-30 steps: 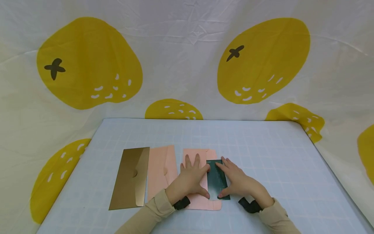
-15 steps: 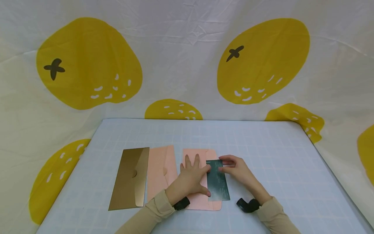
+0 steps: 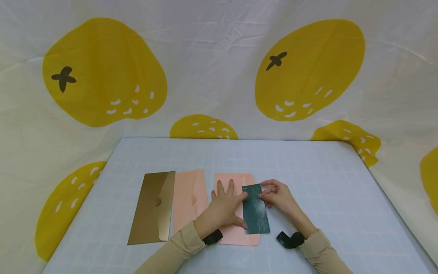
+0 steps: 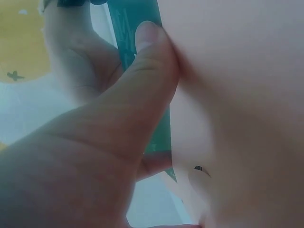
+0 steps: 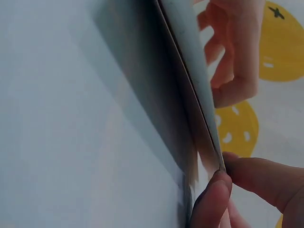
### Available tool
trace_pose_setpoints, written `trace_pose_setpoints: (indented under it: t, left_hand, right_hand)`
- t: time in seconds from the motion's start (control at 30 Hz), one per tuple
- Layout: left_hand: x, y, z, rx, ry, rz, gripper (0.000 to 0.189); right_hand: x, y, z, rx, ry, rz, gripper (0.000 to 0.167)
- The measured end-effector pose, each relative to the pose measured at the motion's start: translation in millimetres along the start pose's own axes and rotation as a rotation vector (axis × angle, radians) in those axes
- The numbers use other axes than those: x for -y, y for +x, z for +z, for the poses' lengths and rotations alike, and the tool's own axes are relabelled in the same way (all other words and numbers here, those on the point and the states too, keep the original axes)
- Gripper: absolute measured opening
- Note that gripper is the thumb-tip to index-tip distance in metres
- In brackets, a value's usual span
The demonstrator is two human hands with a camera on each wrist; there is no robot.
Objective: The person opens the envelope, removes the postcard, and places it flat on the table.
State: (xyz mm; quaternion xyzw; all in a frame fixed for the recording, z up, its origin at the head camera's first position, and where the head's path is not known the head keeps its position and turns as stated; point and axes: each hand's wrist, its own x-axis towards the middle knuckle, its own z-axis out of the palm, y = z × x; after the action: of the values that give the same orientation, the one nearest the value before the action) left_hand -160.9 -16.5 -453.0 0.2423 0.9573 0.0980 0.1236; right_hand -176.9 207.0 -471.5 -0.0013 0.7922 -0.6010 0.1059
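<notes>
A dark green card (image 3: pixel 256 219) lies over the right part of a pink envelope (image 3: pixel 228 238). Its left edge runs straight along the envelope's flap line, and the left wrist view has pink paper bordering the green. Whether part of it sits inside the envelope, I cannot tell. My left hand (image 3: pixel 224 209) rests spread on the envelope, thumb and forefinger reaching to the card's left side. With thumb and fingers my right hand (image 3: pixel 278 196) pinches the card's right edge near its far corner. In the right wrist view, thumb and finger (image 5: pixel 213 199) meet on a thin sheet edge.
Left of my hands lies a second pink envelope (image 3: pixel 186 201), partly covered by my left forearm. A gold-brown envelope (image 3: pixel 147 209) is beside it at the far left. All lie on a pale blue gridded tabletop (image 3: pixel 308 167), backed by a fruit-patterned cloth (image 3: pixel 212 76).
My right hand has gone from spread fingers at the card's right corners to a pinch on its right edge. The card's far right corner has risen slightly. My left hand stays put.
</notes>
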Motion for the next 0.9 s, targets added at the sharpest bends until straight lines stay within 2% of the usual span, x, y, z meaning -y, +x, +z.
trace_pose_setpoints:
  t: [0.13, 0.27, 0.43, 0.67, 0.9]
  left_hand:
    - [0.6, -0.3, 0.3, -0.006, -0.015, 0.005, 0.094]
    - [1.6, -0.3, 0.8, -0.020, -0.022, 0.020, 0.091]
    - [2.5, 0.2, 1.9, -0.042, -0.015, 0.025, 0.083]
    - [2.9, 0.1, 3.1, -0.051, -0.001, 0.024, 0.090]
    - [1.5, -1.2, 2.4, -0.054, 0.021, 0.014, 0.091]
  right_hand:
    - [0, -0.4, -2, 0.018, -0.026, 0.010, 0.025]
    - [-2, 0.6, -4, 0.027, -0.052, 0.009, 0.019]
    - [-4, 2.6, -7, 0.014, -0.070, 0.039, 0.017]
    - [-3, 3.7, -14, 0.018, -0.067, 0.070, 0.021]
    - [-6, 3.0, -27, 0.019, -0.119, 0.083, 0.019]
